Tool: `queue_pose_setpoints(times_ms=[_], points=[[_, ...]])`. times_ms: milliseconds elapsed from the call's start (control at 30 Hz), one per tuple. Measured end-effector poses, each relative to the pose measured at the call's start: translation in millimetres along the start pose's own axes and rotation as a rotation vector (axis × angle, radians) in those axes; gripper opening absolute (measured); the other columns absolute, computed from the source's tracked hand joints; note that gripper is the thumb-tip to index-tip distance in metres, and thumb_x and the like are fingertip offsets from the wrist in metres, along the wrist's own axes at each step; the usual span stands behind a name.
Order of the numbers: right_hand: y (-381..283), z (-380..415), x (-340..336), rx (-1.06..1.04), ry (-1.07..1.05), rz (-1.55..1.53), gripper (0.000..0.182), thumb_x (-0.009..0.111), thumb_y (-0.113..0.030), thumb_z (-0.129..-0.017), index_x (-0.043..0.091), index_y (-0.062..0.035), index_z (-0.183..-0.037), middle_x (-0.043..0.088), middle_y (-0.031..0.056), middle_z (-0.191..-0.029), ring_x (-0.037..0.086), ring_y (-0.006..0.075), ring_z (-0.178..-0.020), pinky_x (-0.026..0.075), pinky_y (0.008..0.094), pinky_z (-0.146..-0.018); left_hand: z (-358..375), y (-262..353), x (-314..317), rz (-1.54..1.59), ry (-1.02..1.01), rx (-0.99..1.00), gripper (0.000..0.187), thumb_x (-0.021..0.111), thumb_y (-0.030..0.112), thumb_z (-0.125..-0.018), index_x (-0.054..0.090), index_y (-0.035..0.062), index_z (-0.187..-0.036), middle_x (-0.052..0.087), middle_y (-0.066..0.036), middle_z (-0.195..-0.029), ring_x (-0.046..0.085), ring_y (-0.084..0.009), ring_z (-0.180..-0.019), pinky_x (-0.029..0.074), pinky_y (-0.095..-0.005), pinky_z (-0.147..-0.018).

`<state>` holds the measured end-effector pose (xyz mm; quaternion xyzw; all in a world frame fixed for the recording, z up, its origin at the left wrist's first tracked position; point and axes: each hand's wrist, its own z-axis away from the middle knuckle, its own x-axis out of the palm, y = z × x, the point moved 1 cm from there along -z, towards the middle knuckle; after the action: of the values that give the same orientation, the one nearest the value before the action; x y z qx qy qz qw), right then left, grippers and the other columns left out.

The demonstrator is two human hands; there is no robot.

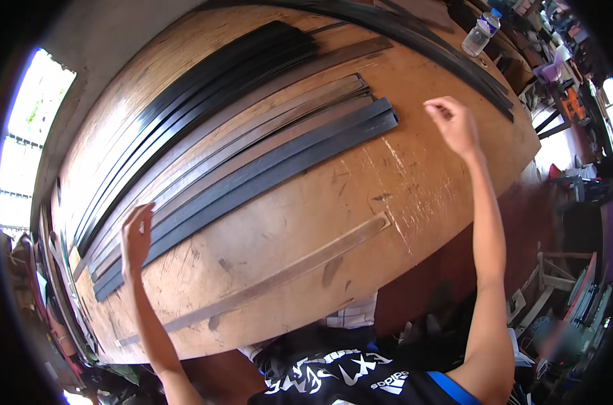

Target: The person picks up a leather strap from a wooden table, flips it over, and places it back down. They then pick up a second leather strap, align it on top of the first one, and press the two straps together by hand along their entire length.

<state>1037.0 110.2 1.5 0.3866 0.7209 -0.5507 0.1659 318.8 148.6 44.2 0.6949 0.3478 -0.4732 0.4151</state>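
Observation:
My left hand [137,236] is over the left part of the stacked strips, fingers loosely bent with a small gap by the thumb and nothing seen in them. Nearest to it are dark blue-black strips [273,197], long and flat like leather, at the near side of the stack. My right hand [453,125] is over the table to the right of the strips' ends, fingers half curled and apart, holding nothing visible. Beyond the dark pair lie brown and greyish strips [252,139], then a thick bundle of glossy black strips [239,64].
A single brown strip [279,275] lies along the near side of the scratched wooden table [360,175]. More long black strips [441,50] curve across the far right. A water bottle [481,34] stands at the far right edge. Cluttered shelves and tools surround the table.

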Motion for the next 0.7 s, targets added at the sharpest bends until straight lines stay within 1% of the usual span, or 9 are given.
queue_pose_setpoints(times_ms=[67,133,233,333,400,467,600,633,700], points=[[-35,9,24,0.011,-0.073,0.114,0.016,0.076,-0.020,-0.101,0.081,-0.0063,-0.108,0.076,0.0057,-0.099,0.072,0.0176,-0.085,0.057,0.0306,-0.079,21,15,6,0.020,0.013,0.004,0.026,0.069,-0.001,-0.101,0.078,0.0053,-0.125,0.079,-0.015,-0.118,0.077,-0.0300,-0.103,0.060,-0.0370,-0.088],[-44,14,44,-0.001,-0.105,0.131,0.019,0.077,-0.020,-0.099,0.079,-0.0087,-0.114,0.073,0.0068,-0.104,0.072,0.0210,-0.084,0.058,0.0329,-0.079,39,26,9,0.096,0.008,-0.014,0.025,0.068,0.000,-0.101,0.078,0.0051,-0.122,0.078,-0.015,-0.118,0.077,-0.0306,-0.100,0.060,-0.0383,-0.087],[-48,13,66,0.002,-0.177,0.275,0.036,0.079,-0.020,-0.097,0.072,-0.0106,-0.130,0.067,0.0072,-0.120,0.072,0.0247,-0.092,0.058,0.0380,-0.082,71,33,14,0.086,0.042,-0.047,0.023,0.069,0.002,-0.100,0.079,0.0044,-0.120,0.078,-0.016,-0.116,0.075,-0.0343,-0.101,0.060,-0.0399,-0.088],[-52,10,65,0.049,-0.171,0.219,0.030,0.082,-0.016,-0.094,0.072,-0.0064,-0.121,0.067,0.0090,-0.118,0.071,0.0252,-0.096,0.058,0.0382,-0.083,104,40,14,0.097,0.099,-0.055,0.021,0.070,0.003,-0.100,0.079,0.0048,-0.118,0.078,-0.015,-0.114,0.074,-0.0347,-0.101,0.059,-0.0407,-0.090],[-34,4,65,-0.077,-0.135,0.193,0.025,0.082,-0.013,-0.093,0.070,-0.0029,-0.111,0.068,0.0114,-0.115,0.072,0.0260,-0.095,0.058,0.0381,-0.083,123,40,16,0.172,0.148,-0.084,0.020,0.071,0.005,-0.100,0.079,0.0054,-0.118,0.079,-0.015,-0.115,0.075,-0.0347,-0.102,0.059,-0.0404,-0.088],[-31,-3,58,-0.083,-0.194,0.305,0.022,0.082,-0.011,-0.093,0.067,-0.0012,-0.105,0.068,0.0123,-0.113,0.072,0.0258,-0.095,0.059,0.0367,-0.082,143,37,19,0.201,0.160,-0.159,0.019,0.071,0.006,-0.102,0.080,0.0058,-0.119,0.079,-0.015,-0.115,0.076,-0.0354,-0.100,0.061,-0.0398,-0.084],[-23,-20,58,-0.065,-0.168,0.200,0.023,0.079,-0.013,-0.097,0.071,-0.0018,-0.114,0.072,0.0140,-0.110,0.073,0.0255,-0.097,0.058,0.0353,-0.084,160,37,25,0.299,0.250,-0.173,0.019,0.071,0.004,-0.101,0.080,0.0053,-0.118,0.080,-0.015,-0.113,0.077,-0.0350,-0.098,0.061,-0.0392,-0.085],[-22,-22,61,-0.121,-0.100,0.192,0.026,0.079,-0.016,-0.098,0.073,-0.0017,-0.119,0.073,0.0158,-0.109,0.074,0.0269,-0.099,0.058,0.0380,-0.085,162,39,28,0.335,0.249,-0.195,0.020,0.071,0.003,-0.101,0.080,0.0055,-0.118,0.080,-0.015,-0.114,0.077,-0.0348,-0.099,0.062,-0.0386,-0.085],[-1,-35,72,-0.159,-0.104,0.239,0.028,0.080,-0.019,-0.098,0.073,-0.0010,-0.119,0.073,0.0168,-0.109,0.074,0.0283,-0.099,0.058,0.0395,-0.086,162,40,38,0.323,0.288,-0.133,0.021,0.072,0.004,-0.099,0.079,0.0062,-0.119,0.080,-0.014,-0.114,0.077,-0.0341,-0.098,0.063,-0.0393,-0.084]])
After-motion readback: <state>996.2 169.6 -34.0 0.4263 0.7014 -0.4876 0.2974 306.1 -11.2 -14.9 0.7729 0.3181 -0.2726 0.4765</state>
